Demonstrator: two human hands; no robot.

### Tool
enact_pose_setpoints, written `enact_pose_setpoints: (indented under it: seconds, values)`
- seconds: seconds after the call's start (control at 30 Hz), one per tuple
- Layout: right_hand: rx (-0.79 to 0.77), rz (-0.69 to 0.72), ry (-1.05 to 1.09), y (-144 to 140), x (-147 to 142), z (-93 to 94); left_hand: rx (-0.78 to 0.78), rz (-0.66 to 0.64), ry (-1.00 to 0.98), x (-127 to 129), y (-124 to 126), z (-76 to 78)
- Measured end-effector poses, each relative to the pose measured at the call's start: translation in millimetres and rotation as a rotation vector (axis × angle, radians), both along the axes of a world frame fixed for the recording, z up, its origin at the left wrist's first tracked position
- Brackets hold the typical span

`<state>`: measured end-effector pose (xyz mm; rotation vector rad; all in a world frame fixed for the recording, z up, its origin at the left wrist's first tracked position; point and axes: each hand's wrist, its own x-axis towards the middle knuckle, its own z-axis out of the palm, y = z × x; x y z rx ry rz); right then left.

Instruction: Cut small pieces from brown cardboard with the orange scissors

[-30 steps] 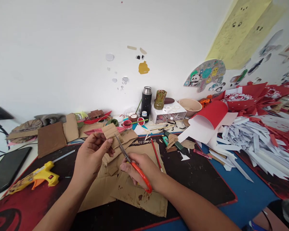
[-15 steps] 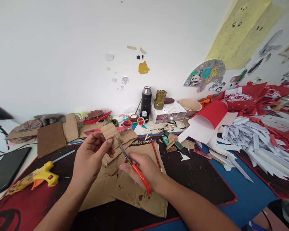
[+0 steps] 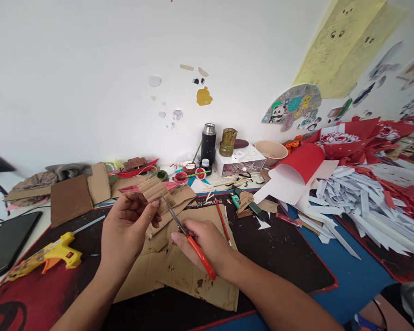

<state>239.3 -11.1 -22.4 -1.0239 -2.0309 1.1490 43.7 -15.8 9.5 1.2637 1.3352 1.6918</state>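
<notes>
My left hand pinches a small piece of corrugated cardboard and holds it up above the desk. My right hand grips orange-handled scissors, whose blades point up and left, with their tips against the lower edge of that piece. Under both hands lie larger brown cardboard sheets on a black and red desk mat.
A yellow glue gun lies at the left, beside a dark tablet. Cardboard scraps, paint pots, a black flask and a white box line the wall. Red and white paper strips pile up at the right. A red pencil lies right of the hands.
The camera view has shifted slightly. Both hands stay in nearly the same place, with the scissors still at the cardboard piece.
</notes>
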Motion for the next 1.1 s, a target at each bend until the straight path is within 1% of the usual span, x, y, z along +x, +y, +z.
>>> enact_pose_setpoints:
  seconds: [0.3,0.57,0.83,1.1]
  values:
    - [0.034,-0.046,-0.033,-0.3,-2.2,-0.4,-0.012,-0.019,-0.009,-1.9,3.3,-2.9]
    - [0.035,-0.062,-0.047,-0.7,-2.2,-1.1,-0.038,-0.043,-0.063,-1.9,5.6,-2.5]
    - [0.065,-0.096,-0.085,-3.2,-4.4,3.6,-0.036,-0.06,-0.136,-2.6,6.8,-9.9]
    - [0.08,-0.118,-0.114,-1.3,-6.7,-8.3,-0.044,-0.054,-0.151,0.1,9.3,-11.6]
